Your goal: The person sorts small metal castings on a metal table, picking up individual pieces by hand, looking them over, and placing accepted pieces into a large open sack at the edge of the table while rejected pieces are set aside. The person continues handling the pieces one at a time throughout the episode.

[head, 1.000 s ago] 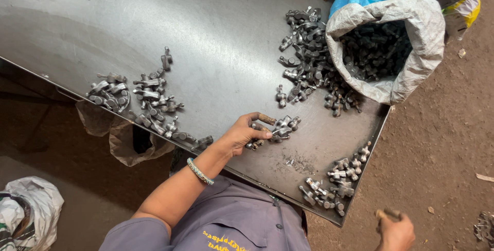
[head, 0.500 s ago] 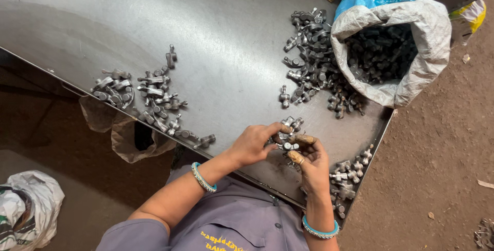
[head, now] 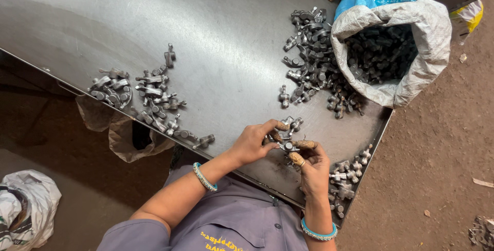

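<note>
Both our hands, left hand (head: 250,144) and right hand (head: 310,162), pinch one small grey cast-metal part (head: 286,145) near the steel table's (head: 216,40) near edge; fingers hide its shape.

Sack (head: 411,35) on table (head: 216,35), parts (head: 314,55) left of it.

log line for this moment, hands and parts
left hand: grips small metal part | right hand: grips same part | sack: open, parts inside | table: part piles
</note>
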A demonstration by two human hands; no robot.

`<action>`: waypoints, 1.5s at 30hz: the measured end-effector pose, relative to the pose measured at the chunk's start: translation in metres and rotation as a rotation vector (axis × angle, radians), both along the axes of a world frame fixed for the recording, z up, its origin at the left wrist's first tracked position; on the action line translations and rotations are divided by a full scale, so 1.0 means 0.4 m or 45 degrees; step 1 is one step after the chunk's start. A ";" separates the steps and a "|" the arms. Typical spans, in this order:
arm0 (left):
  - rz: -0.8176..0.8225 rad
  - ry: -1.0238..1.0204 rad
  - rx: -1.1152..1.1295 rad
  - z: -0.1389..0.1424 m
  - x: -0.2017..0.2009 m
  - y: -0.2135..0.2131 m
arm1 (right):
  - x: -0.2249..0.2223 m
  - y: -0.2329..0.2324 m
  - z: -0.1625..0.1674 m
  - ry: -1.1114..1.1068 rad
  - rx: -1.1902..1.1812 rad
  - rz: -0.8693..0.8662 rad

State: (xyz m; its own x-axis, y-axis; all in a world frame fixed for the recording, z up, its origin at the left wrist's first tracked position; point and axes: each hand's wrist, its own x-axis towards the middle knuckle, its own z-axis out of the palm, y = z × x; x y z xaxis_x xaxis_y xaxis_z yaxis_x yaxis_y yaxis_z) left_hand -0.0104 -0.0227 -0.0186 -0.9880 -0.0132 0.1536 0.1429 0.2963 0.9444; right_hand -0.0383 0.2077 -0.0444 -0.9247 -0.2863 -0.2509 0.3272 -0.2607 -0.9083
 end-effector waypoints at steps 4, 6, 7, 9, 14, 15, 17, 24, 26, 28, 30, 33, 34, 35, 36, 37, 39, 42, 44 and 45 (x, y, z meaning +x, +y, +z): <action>0.015 -0.014 0.120 -0.042 -0.003 0.000 | 0.000 0.004 -0.001 0.012 0.051 0.022; 0.024 -0.010 0.232 -0.073 -0.008 0.007 | 0.004 -0.004 0.009 -0.003 0.155 -0.001; -0.009 -0.216 0.472 -0.088 -0.010 0.010 | 0.003 -0.011 0.019 -0.010 0.207 -0.012; -0.083 -0.633 0.948 -0.114 -0.012 0.013 | 0.011 -0.031 0.045 0.299 0.189 0.153; -0.021 -0.931 1.501 -0.124 -0.034 -0.015 | -0.059 -0.075 0.121 0.720 0.866 0.270; -0.019 -0.946 1.524 -0.117 -0.036 -0.025 | -0.085 -0.088 0.125 0.838 1.057 0.283; -0.033 -0.920 1.368 -0.099 -0.034 -0.042 | -0.105 -0.103 0.124 1.008 1.279 0.296; -0.101 -0.857 1.236 -0.060 -0.052 -0.053 | -0.083 -0.049 0.052 0.817 1.405 0.183; -0.053 -0.876 1.160 -0.060 -0.058 -0.040 | -0.061 -0.016 0.026 0.632 1.125 0.096; -0.032 -0.908 1.145 -0.062 -0.063 -0.030 | -0.048 0.008 0.002 0.396 0.634 0.012; -0.033 -0.954 1.190 -0.065 -0.068 -0.021 | -0.032 0.038 -0.010 0.226 0.460 -0.051; -0.073 -0.981 1.205 -0.066 -0.075 -0.015 | -0.009 0.065 -0.017 0.039 0.150 -0.096; -0.095 -0.989 1.174 -0.065 -0.076 -0.012 | -0.004 0.071 -0.017 -0.009 0.038 -0.104; -0.117 -0.996 1.144 -0.063 -0.077 -0.008 | -0.001 0.074 -0.016 -0.051 0.000 -0.110; -0.139 -1.004 1.114 -0.060 -0.076 -0.005 | 0.002 0.076 -0.014 -0.093 -0.038 -0.116; -0.156 -0.997 1.087 -0.058 -0.075 -0.001 | 0.004 0.077 -0.011 -0.135 -0.075 -0.122; -0.188 -0.982 1.032 -0.053 -0.074 0.005 | 0.002 0.076 -0.003 -0.194 -0.089 -0.121; -0.170 -0.902 1.048 -0.049 -0.063 0.018 | -0.001 0.069 0.010 -0.249 -0.108 -0.143; -0.183 -0.832 1.061 -0.051 -0.051 0.026 | -0.002 0.059 0.021 -0.250 -0.095 -0.144; -0.190 -0.797 1.067 -0.053 -0.043 0.032 | -0.001 0.053 0.028 -0.240 -0.072 -0.135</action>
State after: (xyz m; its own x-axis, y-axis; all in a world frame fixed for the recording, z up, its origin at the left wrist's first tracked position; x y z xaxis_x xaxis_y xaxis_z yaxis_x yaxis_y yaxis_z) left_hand -0.0276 -0.0099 -0.0398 -0.8883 0.2491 -0.3859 -0.4593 -0.4653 0.7567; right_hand -0.0388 0.2290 -0.0333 -0.8887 -0.2084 -0.4084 0.4578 -0.3518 -0.8165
